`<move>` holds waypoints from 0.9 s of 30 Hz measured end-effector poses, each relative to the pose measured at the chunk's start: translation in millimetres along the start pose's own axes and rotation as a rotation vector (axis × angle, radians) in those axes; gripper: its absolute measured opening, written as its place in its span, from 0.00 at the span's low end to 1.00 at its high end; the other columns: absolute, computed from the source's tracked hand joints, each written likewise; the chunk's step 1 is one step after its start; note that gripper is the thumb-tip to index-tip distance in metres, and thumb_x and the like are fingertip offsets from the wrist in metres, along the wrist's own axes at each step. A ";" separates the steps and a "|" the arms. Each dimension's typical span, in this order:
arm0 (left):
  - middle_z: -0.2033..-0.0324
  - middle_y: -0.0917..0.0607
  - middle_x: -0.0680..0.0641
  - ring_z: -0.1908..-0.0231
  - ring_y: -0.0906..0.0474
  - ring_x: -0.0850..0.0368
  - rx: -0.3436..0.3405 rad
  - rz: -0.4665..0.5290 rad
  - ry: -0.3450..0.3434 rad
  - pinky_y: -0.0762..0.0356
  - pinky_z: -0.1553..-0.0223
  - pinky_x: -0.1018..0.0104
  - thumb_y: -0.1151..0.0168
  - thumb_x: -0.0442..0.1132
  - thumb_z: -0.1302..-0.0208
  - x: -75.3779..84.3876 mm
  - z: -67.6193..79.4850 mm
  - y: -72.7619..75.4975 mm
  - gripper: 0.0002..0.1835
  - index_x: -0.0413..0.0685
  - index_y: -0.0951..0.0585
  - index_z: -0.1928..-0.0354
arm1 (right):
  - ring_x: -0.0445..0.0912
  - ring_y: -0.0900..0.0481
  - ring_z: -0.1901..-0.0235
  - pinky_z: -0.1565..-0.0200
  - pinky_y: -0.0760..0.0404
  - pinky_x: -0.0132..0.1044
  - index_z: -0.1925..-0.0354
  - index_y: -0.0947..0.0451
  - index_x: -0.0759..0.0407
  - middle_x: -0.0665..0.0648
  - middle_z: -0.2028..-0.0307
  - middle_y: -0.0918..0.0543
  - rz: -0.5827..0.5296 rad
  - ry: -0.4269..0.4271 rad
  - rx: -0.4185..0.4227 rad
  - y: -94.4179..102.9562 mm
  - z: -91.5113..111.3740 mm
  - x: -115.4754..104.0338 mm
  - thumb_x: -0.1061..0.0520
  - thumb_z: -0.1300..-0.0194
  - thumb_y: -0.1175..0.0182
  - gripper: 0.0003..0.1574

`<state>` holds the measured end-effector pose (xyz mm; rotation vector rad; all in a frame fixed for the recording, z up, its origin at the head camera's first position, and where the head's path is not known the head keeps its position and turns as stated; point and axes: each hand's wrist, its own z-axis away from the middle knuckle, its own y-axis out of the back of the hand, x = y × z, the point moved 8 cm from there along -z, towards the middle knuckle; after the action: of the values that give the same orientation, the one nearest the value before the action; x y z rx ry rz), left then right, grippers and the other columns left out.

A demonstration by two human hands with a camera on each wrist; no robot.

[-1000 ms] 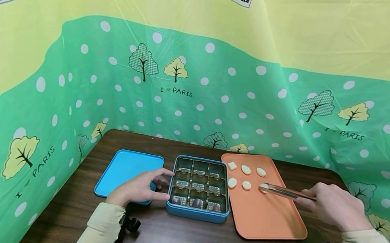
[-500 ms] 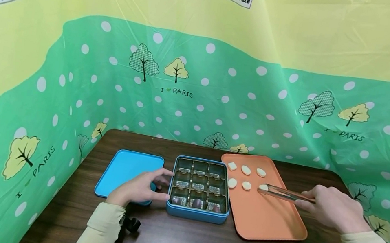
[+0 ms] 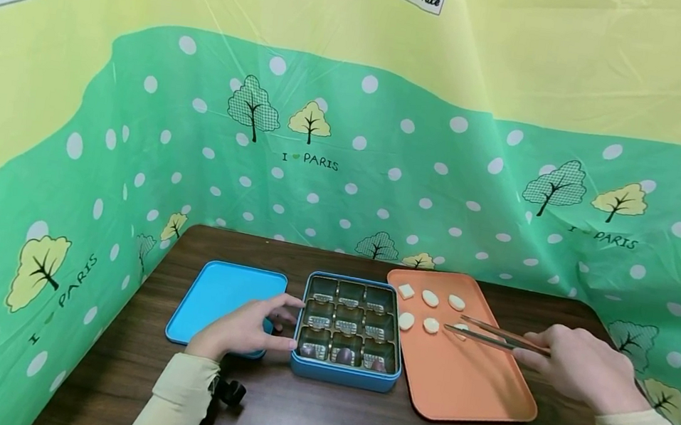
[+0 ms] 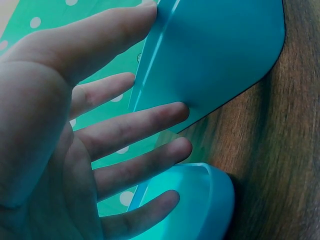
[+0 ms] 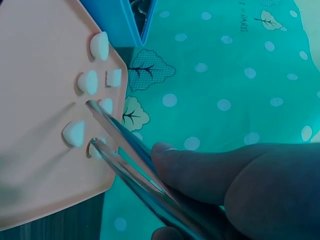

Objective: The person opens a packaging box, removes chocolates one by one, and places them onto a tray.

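My left hand [image 3: 241, 329], fingers spread, touches the left side of a blue tin box [image 3: 345, 375] with thumb and fingertips. A dark divided insert fills the box; dark rounded pieces [image 3: 344, 356] lie in its front row. In my right hand [image 3: 588, 367] I hold metal tongs [image 3: 485, 340]. Their prongs stand apart over the orange tray [image 3: 466, 387], with nothing gripped between the tips. A white piece [image 5: 75, 134] lies on the tray just by the tips. Several other small white pieces [image 3: 431, 326], round, oval and one square, sit farther left and back.
A flat bright blue lid [image 3: 220, 290] lies left of the box, partly behind my left hand. The tray stands right against the box's right side. All rest on a dark wooden table [image 3: 312, 424], with a green and yellow patterned cloth [image 3: 316, 202] hanging behind.
The tongs' prongs, close together around the white piece a second ago, have spread apart. That piece stays on the tray. My left hand and the box have not moved.
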<state>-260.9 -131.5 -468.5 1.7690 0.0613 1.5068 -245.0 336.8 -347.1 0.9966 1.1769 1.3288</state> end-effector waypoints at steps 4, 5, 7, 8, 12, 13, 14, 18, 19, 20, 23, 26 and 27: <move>0.42 0.15 0.47 0.45 0.18 0.46 0.001 0.002 0.004 0.22 0.44 0.41 0.27 0.48 0.31 0.2 -0.2 0.5 0.36 0.51 0.29 0.25 | 0.57 0.14 0.60 0.78 0.29 0.46 0.38 0.14 0.52 0.72 0.40 0.17 -0.003 -0.007 0.011 2.2 1.6 -3.0 0.24 0.33 0.37 0.42; 0.42 0.15 0.46 0.45 0.18 0.46 0.001 0.002 0.004 0.22 0.44 0.41 0.27 0.48 0.31 0.3 -0.2 0.5 0.36 0.51 0.29 0.25 | 0.57 0.14 0.59 0.78 0.29 0.46 0.38 0.14 0.52 0.72 0.40 0.17 -0.001 -0.006 0.014 2.7 2.2 -4.2 0.24 0.33 0.37 0.43; 0.41 0.15 0.46 0.45 0.18 0.46 -0.001 0.003 0.004 0.22 0.44 0.41 0.27 0.48 0.31 0.3 -0.1 0.4 0.36 0.51 0.29 0.25 | 0.58 0.14 0.59 0.78 0.29 0.46 0.38 0.14 0.52 0.72 0.41 0.17 -0.003 -0.001 0.021 3.9 3.8 -7.2 0.24 0.33 0.37 0.43; 0.41 0.15 0.46 0.45 0.18 0.46 -0.002 0.004 0.004 0.22 0.44 0.41 0.27 0.49 0.31 0.4 0.0 0.4 0.36 0.51 0.29 0.25 | 0.57 0.14 0.59 0.78 0.29 0.45 0.38 0.13 0.52 0.72 0.42 0.16 -0.004 0.003 0.026 4.7 4.7 -9.0 0.24 0.34 0.37 0.42; 0.41 0.15 0.46 0.45 0.19 0.45 -0.006 0.009 0.004 0.22 0.44 0.41 0.27 0.49 0.31 0.9 0.4 0.1 0.36 0.51 0.29 0.25 | 0.54 0.14 0.61 0.79 0.29 0.44 0.39 0.13 0.50 0.69 0.43 0.15 -0.016 0.033 0.056 7.9 10.5 -19.3 0.25 0.32 0.38 0.40; 0.41 0.15 0.46 0.45 0.19 0.45 -0.006 0.010 0.004 0.22 0.43 0.41 0.27 0.49 0.31 0.9 0.4 0.0 0.36 0.51 0.29 0.25 | 0.53 0.14 0.61 0.79 0.30 0.43 0.39 0.13 0.49 0.68 0.43 0.14 -0.019 0.045 0.069 8.7 12.3 -22.7 0.25 0.32 0.38 0.39; 0.41 0.15 0.46 0.45 0.18 0.45 -0.006 0.010 0.006 0.22 0.43 0.41 0.27 0.49 0.32 0.8 0.4 -0.1 0.36 0.51 0.29 0.25 | 0.53 0.13 0.61 0.79 0.30 0.43 0.39 0.13 0.49 0.67 0.43 0.14 -0.021 0.055 0.081 9.7 14.0 -26.3 0.25 0.32 0.38 0.39; 0.42 0.15 0.46 0.45 0.18 0.46 0.000 0.006 0.011 0.22 0.44 0.41 0.26 0.49 0.32 -0.4 -0.3 0.2 0.36 0.52 0.29 0.25 | 0.50 0.14 0.65 0.81 0.32 0.42 0.39 0.13 0.48 0.65 0.44 0.13 -0.014 0.102 0.122 16.2 19.7 -42.8 0.26 0.31 0.39 0.37; 0.42 0.15 0.47 0.45 0.18 0.46 0.003 0.004 0.013 0.22 0.44 0.41 0.26 0.49 0.32 -0.8 -0.5 0.3 0.36 0.52 0.29 0.26 | 0.47 0.17 0.69 0.81 0.33 0.42 0.39 0.13 0.47 0.65 0.46 0.12 -0.015 0.107 0.128 17.8 20.8 -46.7 0.26 0.31 0.39 0.37; 0.42 0.15 0.47 0.46 0.18 0.46 0.006 0.002 0.015 0.22 0.44 0.41 0.26 0.49 0.32 -1.2 -0.7 0.5 0.36 0.52 0.28 0.26 | 0.45 0.20 0.72 0.82 0.34 0.42 0.38 0.13 0.47 0.63 0.51 0.10 -0.017 0.114 0.132 19.2 22.1 -51.0 0.26 0.30 0.39 0.36; 0.42 0.15 0.47 0.46 0.18 0.47 0.010 -0.001 0.016 0.22 0.44 0.41 0.26 0.49 0.32 -1.8 -1.0 0.9 0.36 0.52 0.28 0.26 | 0.42 0.30 0.78 0.82 0.36 0.43 0.38 0.13 0.46 0.55 0.66 0.11 -0.024 0.135 0.155 23.0 26.0 -63.5 0.28 0.30 0.38 0.34; 0.42 0.15 0.47 0.46 0.18 0.46 0.010 -0.001 0.017 0.22 0.44 0.41 0.26 0.49 0.33 -1.5 -0.7 1.0 0.36 0.53 0.28 0.26 | 0.42 0.34 0.81 0.83 0.37 0.42 0.40 0.12 0.43 0.45 0.80 0.23 -0.030 0.162 0.187 25.9 29.9 -77.0 0.28 0.30 0.37 0.31; 0.42 0.15 0.47 0.46 0.18 0.46 0.009 -0.001 0.016 0.22 0.44 0.41 0.26 0.49 0.33 -1.2 -0.4 1.2 0.36 0.53 0.28 0.26 | 0.41 0.34 0.81 0.83 0.38 0.42 0.40 0.12 0.42 0.45 0.81 0.25 -0.031 0.170 0.195 27.0 30.7 -81.2 0.28 0.30 0.37 0.31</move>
<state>-262.1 -132.8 -468.8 1.7639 0.0777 1.5224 -211.4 260.4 -311.0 1.0135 1.4681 1.3125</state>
